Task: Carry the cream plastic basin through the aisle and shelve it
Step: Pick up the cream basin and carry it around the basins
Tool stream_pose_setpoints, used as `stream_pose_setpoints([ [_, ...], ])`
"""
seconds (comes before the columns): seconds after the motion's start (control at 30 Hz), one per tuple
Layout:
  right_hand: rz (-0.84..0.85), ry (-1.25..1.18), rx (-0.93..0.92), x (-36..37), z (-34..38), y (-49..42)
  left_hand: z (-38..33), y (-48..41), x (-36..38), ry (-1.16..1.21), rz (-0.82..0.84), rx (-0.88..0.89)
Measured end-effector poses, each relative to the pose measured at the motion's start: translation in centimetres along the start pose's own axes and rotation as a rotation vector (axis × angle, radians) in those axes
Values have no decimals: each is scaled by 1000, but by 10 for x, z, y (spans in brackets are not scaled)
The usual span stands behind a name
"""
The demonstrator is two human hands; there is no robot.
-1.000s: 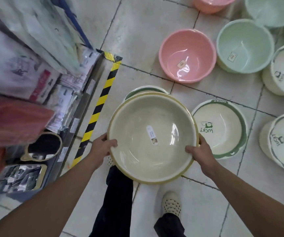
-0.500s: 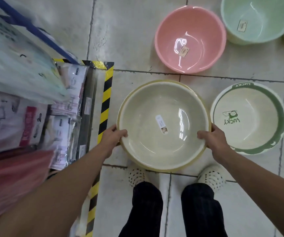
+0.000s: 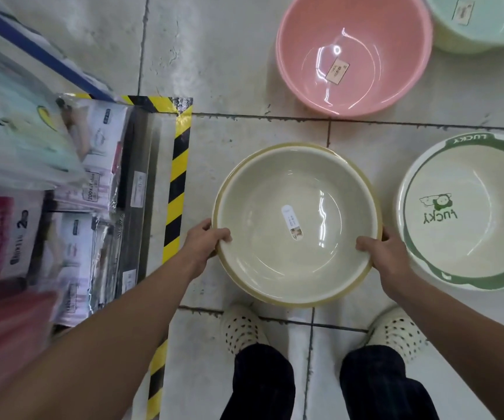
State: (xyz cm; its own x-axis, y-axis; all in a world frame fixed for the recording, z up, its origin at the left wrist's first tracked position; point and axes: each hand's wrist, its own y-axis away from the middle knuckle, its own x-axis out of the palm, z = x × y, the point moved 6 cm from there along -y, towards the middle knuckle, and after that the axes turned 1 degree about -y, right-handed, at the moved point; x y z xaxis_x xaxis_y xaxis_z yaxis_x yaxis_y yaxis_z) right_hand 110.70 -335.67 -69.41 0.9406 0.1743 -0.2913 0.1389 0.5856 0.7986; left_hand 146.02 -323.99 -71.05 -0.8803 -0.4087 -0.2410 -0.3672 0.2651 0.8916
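Cream plastic basin centre frame, mouth up, oval label stuck on the inner floor. Tan outer rim showing around the cream one, so possibly two nested; cannot tell for sure. Cannot tell either whether lifted or resting on the tiled floor.

Left hand clamped on the rim at its lower left, thumb hooked over the lip, remaining fingers curled under and out of sight. Right hand mirrored at lower right, thumb inside, fingers wrapped beneath. Both closed on the basin, nothing else held.

White perforated shoes directly below the basin, toes close to its near edge.

Green-trimmed "LUCKY" basin just beside on the right, near the right knuckles. Pink basin upper right; pale green one at the far corner. Yellow-black hazard tape running down left of centre, edging a shelf base stacked with bagged goods at left.

Risks, as judged: glossy plastic and a thumb-only hold on top, so slipping if tilted. If nested, lower basin dropping free. Floor basins underfoot on the right. Left elbow brushing packets while passing.
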Motion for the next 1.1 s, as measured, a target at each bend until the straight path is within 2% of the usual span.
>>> stream_pose_setpoints([
  [0.3, -30, -55, -5, 4, -35, -29, 11, -28, 11, -18, -56, 118],
  [0.43, 57, -127, 6, 11, -37, -38, 13, -32, 15, -87, -85, 152],
  [0.67, 87, -168, 32, 1, -33, -35, 2, -21, 15, -156, -80, 148],
  [0.83, 80, -202, 72, -34, -15, 2, -21, 26, 25, -193, -54, 178],
  [1.1, 45, -210, 51, -131, 45, 46, -96, 118, 76, -250, 16, 251],
])
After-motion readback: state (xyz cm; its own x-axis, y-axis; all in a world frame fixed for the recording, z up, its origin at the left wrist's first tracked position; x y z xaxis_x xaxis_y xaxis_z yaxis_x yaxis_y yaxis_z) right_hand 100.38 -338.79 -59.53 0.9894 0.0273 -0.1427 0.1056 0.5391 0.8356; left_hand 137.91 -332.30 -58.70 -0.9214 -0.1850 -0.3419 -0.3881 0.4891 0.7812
